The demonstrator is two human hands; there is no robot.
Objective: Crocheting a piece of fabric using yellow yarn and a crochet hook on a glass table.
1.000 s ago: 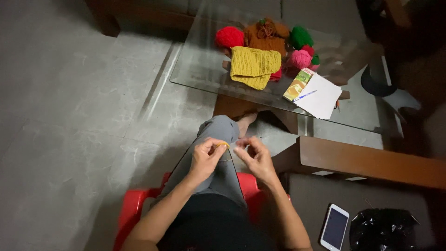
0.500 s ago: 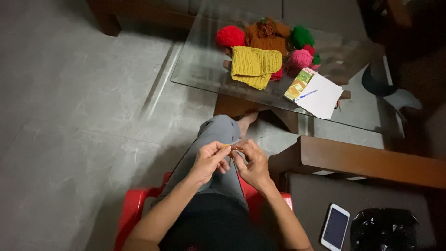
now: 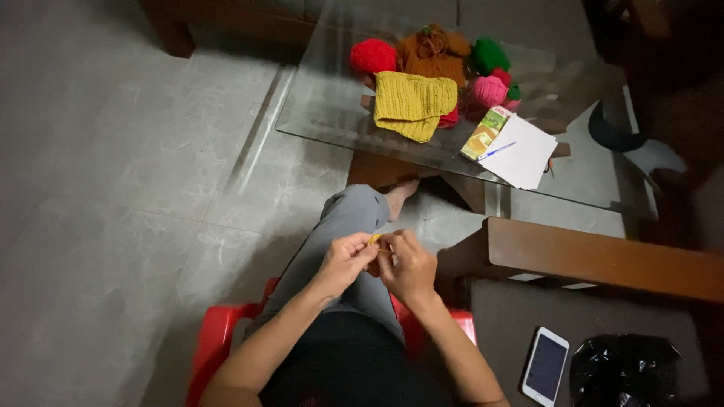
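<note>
My left hand (image 3: 344, 260) and my right hand (image 3: 408, 265) meet over my lap, fingertips pinched together on a small yellow bit of yarn work (image 3: 375, 240). Both hands touch it; most of it is hidden by my fingers. I sit on a red plastic stool (image 3: 219, 339), one grey-trousered knee (image 3: 354, 215) raised. On the glass table (image 3: 324, 105) ahead lie a yellow knitted piece (image 3: 411, 102), a red yarn ball (image 3: 372, 56), a brown knitted piece (image 3: 434, 56), a green ball (image 3: 489, 54) and a pink ball (image 3: 489, 90).
White paper sheets (image 3: 524, 154) with a blue pen (image 3: 495, 151) and a small green-yellow booklet (image 3: 484, 133) lie on the glass. A wooden armrest (image 3: 603, 260) runs to my right. A white phone (image 3: 544, 365) and a black plastic bag (image 3: 626, 369) rest on the seat there.
My hands have drawn together from slightly apart, and now close around the yellow yarn piece. The table objects have not moved.
</note>
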